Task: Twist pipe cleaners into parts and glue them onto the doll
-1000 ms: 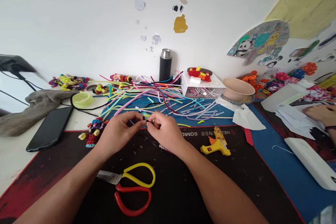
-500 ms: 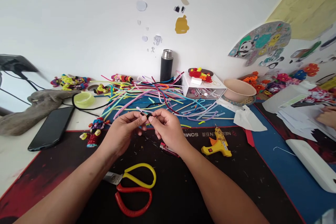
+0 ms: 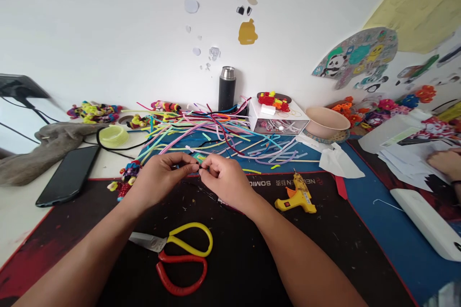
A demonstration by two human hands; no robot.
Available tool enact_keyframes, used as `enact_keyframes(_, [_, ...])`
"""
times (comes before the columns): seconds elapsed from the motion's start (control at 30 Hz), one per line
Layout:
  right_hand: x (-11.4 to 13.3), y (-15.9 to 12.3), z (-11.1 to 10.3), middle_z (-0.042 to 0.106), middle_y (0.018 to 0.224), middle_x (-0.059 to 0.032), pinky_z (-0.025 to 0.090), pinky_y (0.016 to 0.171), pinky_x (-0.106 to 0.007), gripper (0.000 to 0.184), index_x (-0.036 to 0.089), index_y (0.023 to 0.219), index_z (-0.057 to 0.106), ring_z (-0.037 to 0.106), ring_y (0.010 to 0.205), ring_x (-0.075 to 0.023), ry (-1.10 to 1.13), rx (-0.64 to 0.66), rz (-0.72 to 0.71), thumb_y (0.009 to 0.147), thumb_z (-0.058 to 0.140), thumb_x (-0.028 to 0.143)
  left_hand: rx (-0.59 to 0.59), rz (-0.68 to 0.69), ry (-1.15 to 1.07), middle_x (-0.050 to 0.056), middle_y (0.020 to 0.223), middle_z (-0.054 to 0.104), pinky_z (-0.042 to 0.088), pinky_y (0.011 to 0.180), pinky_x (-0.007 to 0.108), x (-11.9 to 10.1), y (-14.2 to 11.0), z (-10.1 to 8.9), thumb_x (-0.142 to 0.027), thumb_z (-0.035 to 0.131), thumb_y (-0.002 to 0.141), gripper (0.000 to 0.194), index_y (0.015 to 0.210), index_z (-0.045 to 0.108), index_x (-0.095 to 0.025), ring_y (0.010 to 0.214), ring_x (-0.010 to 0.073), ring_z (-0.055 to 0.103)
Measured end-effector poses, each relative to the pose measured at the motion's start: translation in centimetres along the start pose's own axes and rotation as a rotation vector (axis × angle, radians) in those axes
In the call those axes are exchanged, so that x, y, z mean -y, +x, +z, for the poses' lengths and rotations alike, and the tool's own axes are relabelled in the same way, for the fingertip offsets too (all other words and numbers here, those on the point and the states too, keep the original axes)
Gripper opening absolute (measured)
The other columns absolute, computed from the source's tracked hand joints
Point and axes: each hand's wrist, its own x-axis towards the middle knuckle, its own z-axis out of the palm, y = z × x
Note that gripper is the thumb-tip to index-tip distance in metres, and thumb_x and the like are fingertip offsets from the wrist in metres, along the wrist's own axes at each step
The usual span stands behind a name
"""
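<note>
A: Hands?
B: Both hovering beyond the scissors [image 3: 158, 243], over the mat [image 3: 248, 259]. Left hand [image 3: 162, 177] is pinching narrow, thumb against index. Right hand [image 3: 228, 182] is mirroring it, other fingers curling in.

A: Pinching what?
B: One small dark piece [image 3: 199, 167], sitting between both sets of fingertips, straight beyond the scissors' yellow handle. Fingers are covering most of it; can't tell the shape.

A: Why two-handed?
B: My read: it's too small for a palm grip, so each side is steadying the other.

A: And the scissors?
B: Lying flat, handles pointing right, blades running left toward the forearm. Probably sitting there for a short reach, loops facing the right hand.

A: Glue gun?
B: Glue gun [image 3: 298, 196] is lying right of and beyond the scissors, nozzle pointing away. Sensible if it's hot, keeping the tip off the arms. Can't tell if it's powered.

A: Rest?
B: Stems [image 3: 216, 124] are heaping well beyond the scissors, likely back there so the arms aren't brushing them. Doll [image 3: 124, 182] is lying left of and beyond the scissors, partly hiding behind the left arm. Phone [image 3: 68, 175] is lying farther left. Another person's hand [image 3: 444, 163] is showing far right of the scissors, by papers [image 3: 410, 169].
</note>
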Motion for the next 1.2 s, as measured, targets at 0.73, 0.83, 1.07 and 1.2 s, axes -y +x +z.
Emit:
enact_keyframes(0.73, [0.2,0.2,0.2,0.057,0.062,0.0077,0.035,0.043,-0.023,0.024,0.023,0.095,0.062,0.048,0.043,-0.0098,0.423,-0.065,0.139,0.095,0.071,0.045,-0.038,-0.095,-0.391,0.003,0.07,0.069,0.046,0.049,0.023,-0.3,-0.3,2.3,-0.053,0.103,0.062,0.045,0.078,0.08,-0.018,0.061,0.0154,0.058])
enact_keyframes(0.83, [0.2,0.1,0.2,0.054,0.061,0.0085,0.035,0.045,-0.024,0.022,0.024,0.095,0.062,0.047,0.043,-0.0101,0.379,-0.04,0.142,0.096,0.07,0.045,-0.055,-0.069,-0.332,0.003,0.07,0.07,0.046,0.05,0.024,-0.1,-0.2,2.1,-0.057,0.101,0.065,0.046,0.079,0.08,-0.018,0.059,0.0153,0.057])
enact_keyframes(1.07, [0.1,0.1,-0.4,0.05,0.059,0.0083,0.031,0.055,-0.027,0.015,0.023,0.093,0.064,0.044,0.053,-0.0124,0.108,-0.025,0.056,0.098,0.067,0.037,-0.085,0.075,0.028,0.005,0.081,0.079,0.051,0.067,0.029,-0.4,-0.4,1.0,-0.061,0.088,0.079,0.039,0.086,0.085,-0.023,0.072,0.0215,0.066])
enact_keyframes(1.2, [-0.3,0.2,-0.4,0.051,0.059,0.0078,0.028,0.056,-0.028,0.012,0.023,0.091,0.065,0.042,0.054,-0.0123,0.049,0.004,0.024,0.097,0.067,0.033,0.0,0.112,0.17,0.005,0.084,0.081,0.051,0.07,0.03,-0.9,-0.4,0.3,-0.065,0.082,0.083,0.042,0.084,0.083,-0.023,0.075,0.0231,0.068])
